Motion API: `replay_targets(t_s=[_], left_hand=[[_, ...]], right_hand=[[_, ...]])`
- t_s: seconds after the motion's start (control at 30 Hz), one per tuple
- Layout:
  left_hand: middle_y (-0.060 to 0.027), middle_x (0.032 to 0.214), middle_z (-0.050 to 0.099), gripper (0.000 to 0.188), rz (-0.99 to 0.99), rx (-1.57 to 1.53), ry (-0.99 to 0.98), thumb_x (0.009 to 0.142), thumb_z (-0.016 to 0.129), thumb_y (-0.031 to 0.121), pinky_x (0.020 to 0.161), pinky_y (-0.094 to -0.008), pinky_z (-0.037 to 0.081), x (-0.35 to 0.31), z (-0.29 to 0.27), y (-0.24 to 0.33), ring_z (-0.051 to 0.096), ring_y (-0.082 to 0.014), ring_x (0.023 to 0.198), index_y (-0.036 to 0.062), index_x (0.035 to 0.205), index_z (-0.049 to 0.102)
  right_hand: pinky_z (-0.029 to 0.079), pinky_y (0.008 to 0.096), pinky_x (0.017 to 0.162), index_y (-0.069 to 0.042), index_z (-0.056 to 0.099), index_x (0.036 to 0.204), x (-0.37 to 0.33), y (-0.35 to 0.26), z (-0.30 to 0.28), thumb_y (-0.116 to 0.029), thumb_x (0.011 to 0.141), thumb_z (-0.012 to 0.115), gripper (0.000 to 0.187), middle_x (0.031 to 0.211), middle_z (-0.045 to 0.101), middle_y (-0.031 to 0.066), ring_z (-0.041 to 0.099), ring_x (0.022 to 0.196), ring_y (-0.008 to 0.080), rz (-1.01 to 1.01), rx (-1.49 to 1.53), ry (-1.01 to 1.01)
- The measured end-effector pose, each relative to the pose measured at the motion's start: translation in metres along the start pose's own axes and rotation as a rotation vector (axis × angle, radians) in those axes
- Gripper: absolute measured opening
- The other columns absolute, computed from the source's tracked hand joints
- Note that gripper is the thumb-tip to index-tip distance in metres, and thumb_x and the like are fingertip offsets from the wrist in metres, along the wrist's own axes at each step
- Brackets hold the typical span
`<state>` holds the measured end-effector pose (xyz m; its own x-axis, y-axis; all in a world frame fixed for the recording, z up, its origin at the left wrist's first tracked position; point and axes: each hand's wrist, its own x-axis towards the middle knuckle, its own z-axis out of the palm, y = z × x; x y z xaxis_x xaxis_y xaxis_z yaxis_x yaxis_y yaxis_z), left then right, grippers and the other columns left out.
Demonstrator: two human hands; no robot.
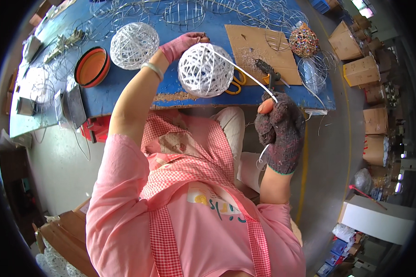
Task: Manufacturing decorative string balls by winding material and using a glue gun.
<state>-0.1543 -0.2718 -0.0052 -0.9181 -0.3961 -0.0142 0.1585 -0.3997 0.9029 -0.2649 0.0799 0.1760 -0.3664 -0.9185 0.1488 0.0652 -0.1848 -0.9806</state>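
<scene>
Landmark: the held white ball [205,71], an openwork sphere wound in white strands, at the near side of the blue bench [118,85].

Holding. Left hand [182,45], pink glove, is at the ball's upper left; its fingers bend over the top edge and appear to grip it, contact partly hidden. Presumably this steadies the ball against the pull of the strip. Right hand [282,129], dark knitted glove with thumb tip bare, is right of and nearer the body than the ball. Its fingers are closed on a white strip [247,73], which runs straight to the ball's upper right; a loose tail hangs below the fist. The wide spacing of the hands probably keeps the strip taut.

Placement. Right of the ball lies a cardboard sheet [249,39], bearing a glue gun [267,70], likely to keep drips off the bench. Scissors [239,84] sit just beside the ball's right edge, yellow handles towards the body, apparently for easy reach. Wire frames [185,14] lie beyond the ball, perhaps to leave the near edge free.

Count. White balls on bench: two, the held one plus a second white ball [134,46] to its left. Multicoloured ball [303,40], far right: one. Strip, glue gun, scissors, cardboard sheet: one each. Orange bowl [92,67], farther left: one visible, possibly stacked. Wire frames: several, too tangled to count.
</scene>
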Motion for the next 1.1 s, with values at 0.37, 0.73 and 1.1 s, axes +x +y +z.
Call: replay_targets(t_s=[0.37,0.73,1.1], left_hand=[[-0.0011,0.096,0.062,0.020,0.195,0.116,-0.156,0.097,0.061,0.021,0.083,-0.0237,0.051,-0.029,0.014,0.046,0.060,-0.0100,0.090,0.0020,0.103,0.060],[-0.0072,0.104,0.062,0.017,0.258,-0.520,-0.150,0.090,0.068,0.016,0.101,-0.0398,0.050,-0.028,0.025,0.036,0.057,-0.0264,0.117,0.0053,0.097,0.057],[-0.0085,0.099,0.067,0.012,0.291,-0.678,0.071,0.097,0.056,0.013,0.078,-0.0358,0.058,-0.027,0.058,0.015,0.067,-0.0211,0.088,0.0033,0.100,0.063]], right_hand=[[0.021,0.0235,0.042,0.002,0.058,0.092,0.012,-0.022,-0.013,-0.039,0.092,0.065,0.042,0.064,0.045,0.0013,0.032,0.043,0.0062,-0.098,0.006,0.062],[0.027,0.0202,0.043,0.000,0.064,0.088,-0.023,0.008,-0.029,-0.037,0.096,0.061,0.038,0.065,0.056,0.0001,0.043,0.047,0.0031,0.049,0.114,0.035],[0.032,0.0209,0.045,0.001,0.063,0.090,-0.035,0.008,-0.018,-0.033,0.098,0.057,0.036,0.061,0.052,0.0000,0.044,0.047,0.0047,0.058,-0.024,0.026]])
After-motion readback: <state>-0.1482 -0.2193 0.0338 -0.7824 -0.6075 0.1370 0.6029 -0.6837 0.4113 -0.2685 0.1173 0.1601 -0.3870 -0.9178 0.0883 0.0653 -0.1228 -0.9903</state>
